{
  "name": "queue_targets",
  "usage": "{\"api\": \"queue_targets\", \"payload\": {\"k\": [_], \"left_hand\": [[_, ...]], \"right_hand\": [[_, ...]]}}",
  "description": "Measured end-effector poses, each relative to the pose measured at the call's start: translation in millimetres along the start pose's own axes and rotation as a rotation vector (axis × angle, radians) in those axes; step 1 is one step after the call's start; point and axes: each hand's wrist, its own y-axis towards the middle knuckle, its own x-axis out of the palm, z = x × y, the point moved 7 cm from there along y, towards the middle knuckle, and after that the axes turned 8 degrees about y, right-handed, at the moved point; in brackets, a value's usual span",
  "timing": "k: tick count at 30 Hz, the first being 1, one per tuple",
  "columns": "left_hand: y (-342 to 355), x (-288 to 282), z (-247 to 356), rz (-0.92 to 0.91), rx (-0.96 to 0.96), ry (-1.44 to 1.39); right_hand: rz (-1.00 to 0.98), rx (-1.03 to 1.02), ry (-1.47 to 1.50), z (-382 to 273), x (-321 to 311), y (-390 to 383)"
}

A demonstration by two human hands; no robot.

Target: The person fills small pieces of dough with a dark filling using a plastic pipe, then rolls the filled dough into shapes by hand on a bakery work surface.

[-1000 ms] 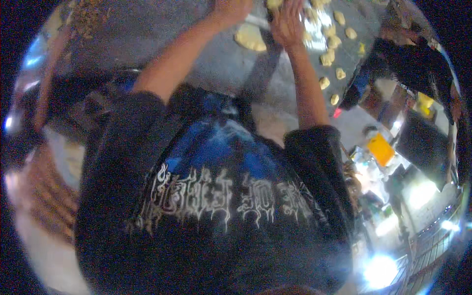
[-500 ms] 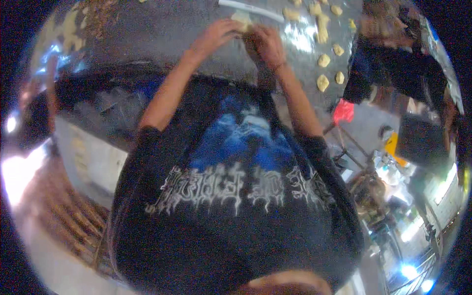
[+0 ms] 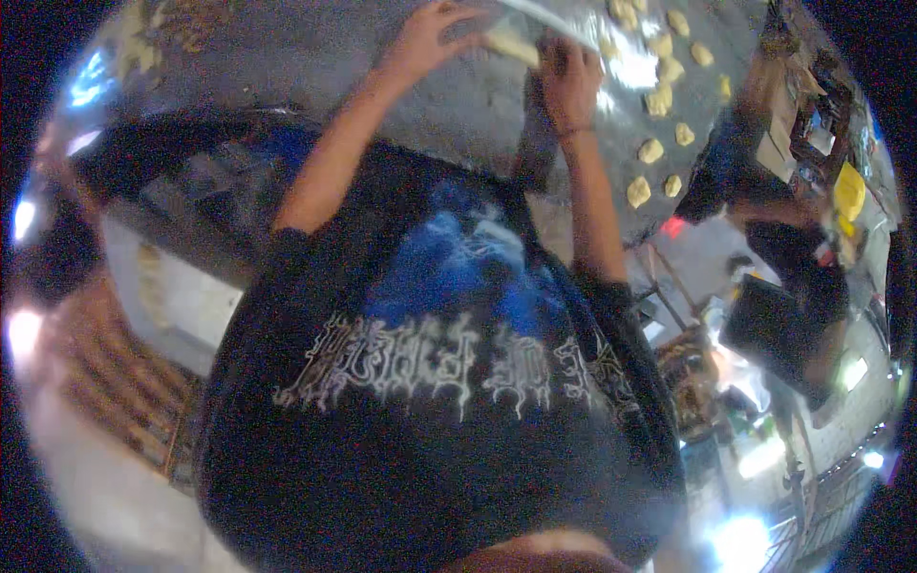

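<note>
My left hand (image 3: 435,36) is at the top of the view, fingers apart beside a pale flattened piece of dough (image 3: 511,46) on the grey worktop (image 3: 401,115). Just beyond the dough a white rod (image 3: 544,19) lies slanting toward my right hand (image 3: 571,81). That hand's fingers are bent at the dough's right end, close to the rod; their tips are blurred, so I cannot tell if they grip anything. Several lumps of pale dough (image 3: 651,150) are spread over the worktop to the right of my right hand.
Crumbs and pale smears (image 3: 186,29) mark the far left of the worktop. Beyond its right edge are a person in dark clothing (image 3: 793,286), a yellow object (image 3: 848,191), a red object (image 3: 672,225) and clutter. A pale panel (image 3: 167,286) is at lower left.
Since half a second ago my hands have moved up and slightly apart, the right one toward the rod's end. A second ago both were higher, at the rod. The view has also shifted.
</note>
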Motion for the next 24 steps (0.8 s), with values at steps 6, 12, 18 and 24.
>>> {"api": "queue_targets", "payload": {"k": [6,12,18,24], "left_hand": [[-40,64,29,0.024,0.314,0.551],[15,38,6,-0.015,0.206,0.444],[-14,39,15,0.051,0.192,0.310],[-4,47,24,0.122,0.139,0.492]], "right_hand": [[-0.250,-0.003,-0.040,-40,39,-35],[-0.299,0.117,-0.319,-32,50,5],[-0.348,0.065,-0.311,-35,46,-3],[-0.370,-0.189,-0.297,-34,53,24]]}}
